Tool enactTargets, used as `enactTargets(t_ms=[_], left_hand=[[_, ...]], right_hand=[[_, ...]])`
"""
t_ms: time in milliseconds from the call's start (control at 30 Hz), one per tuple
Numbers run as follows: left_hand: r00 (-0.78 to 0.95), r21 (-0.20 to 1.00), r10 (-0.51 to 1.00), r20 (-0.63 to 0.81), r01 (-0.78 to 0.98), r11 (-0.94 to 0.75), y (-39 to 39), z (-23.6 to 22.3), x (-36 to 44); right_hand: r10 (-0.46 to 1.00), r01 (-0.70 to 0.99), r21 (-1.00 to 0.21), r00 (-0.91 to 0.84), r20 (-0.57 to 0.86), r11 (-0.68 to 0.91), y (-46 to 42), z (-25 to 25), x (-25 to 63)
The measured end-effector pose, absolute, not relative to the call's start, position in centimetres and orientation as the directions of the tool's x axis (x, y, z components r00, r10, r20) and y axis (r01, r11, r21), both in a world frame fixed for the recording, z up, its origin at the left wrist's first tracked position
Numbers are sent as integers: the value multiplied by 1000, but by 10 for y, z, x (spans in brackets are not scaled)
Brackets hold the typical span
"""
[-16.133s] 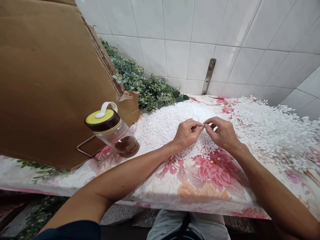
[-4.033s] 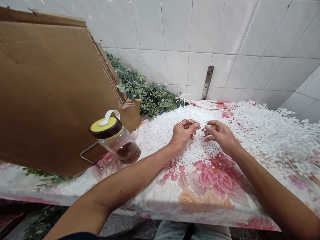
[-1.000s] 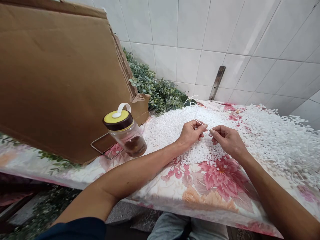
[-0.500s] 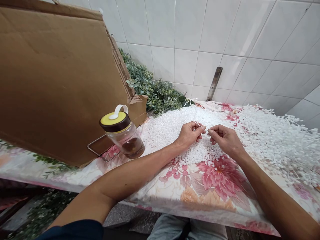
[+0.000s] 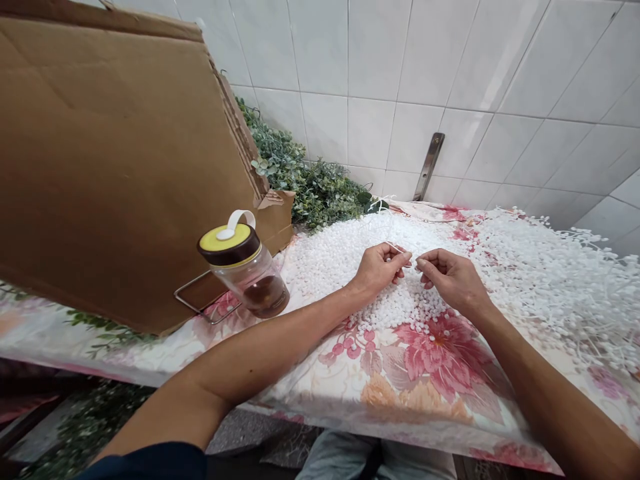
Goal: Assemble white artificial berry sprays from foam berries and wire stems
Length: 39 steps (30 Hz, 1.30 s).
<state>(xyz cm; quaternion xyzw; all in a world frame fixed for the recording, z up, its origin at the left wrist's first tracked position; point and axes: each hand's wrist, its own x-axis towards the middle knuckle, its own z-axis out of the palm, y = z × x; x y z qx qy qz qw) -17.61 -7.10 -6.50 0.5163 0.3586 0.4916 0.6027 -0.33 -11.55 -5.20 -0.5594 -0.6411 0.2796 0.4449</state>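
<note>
My left hand (image 5: 381,268) is closed in a pinch on a thin white stem (image 5: 395,247), which sticks out past the thumb and fingers. Close to its right, fingertips almost meeting, my right hand (image 5: 449,275) is pinched too; whatever it holds is too small to make out. Both hands are just above a heap of small white beads (image 5: 325,257) spread on the table. To the right lies a big tangled pile of white beaded sprigs (image 5: 560,280).
A floral tablecloth (image 5: 420,373) covers the table. At left stand a large cardboard box (image 5: 110,160) and a jar with a yellow lid (image 5: 255,280), beside a bent metal wire frame (image 5: 193,301). Green artificial foliage (image 5: 320,187) sits behind, against the tiled wall (image 5: 373,60).
Almost nothing differs. Both hands stay in the same pinch over the beads, and the view has shifted very slightly.
</note>
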Motion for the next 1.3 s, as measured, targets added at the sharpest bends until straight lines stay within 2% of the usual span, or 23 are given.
enactTargets(t_ms=[200, 467, 767, 1033, 1300], left_hand=[[263, 974, 962, 69, -227, -8, -72, -64, -177], [355, 965, 935, -19, -239, 111, -70, -64, -181], [439, 992, 898, -11, -110, 66, -64, -63, -184], [508, 991, 862, 10, -118, 58, -67, -65, -184], [548, 991, 836, 36, -127, 41, -69, -69, -182]], right_hand=[[967, 495, -842, 17, 256, 214, -116, -51, -3], [965, 480, -856, 67, 254, 192, -116, -47, -5], [954, 496, -845, 98, 282, 199, -115, -47, -2], [939, 564, -802, 126, 319, 197, -117, -43, 1], [945, 540, -810, 81, 318, 226, -117, -44, 0]])
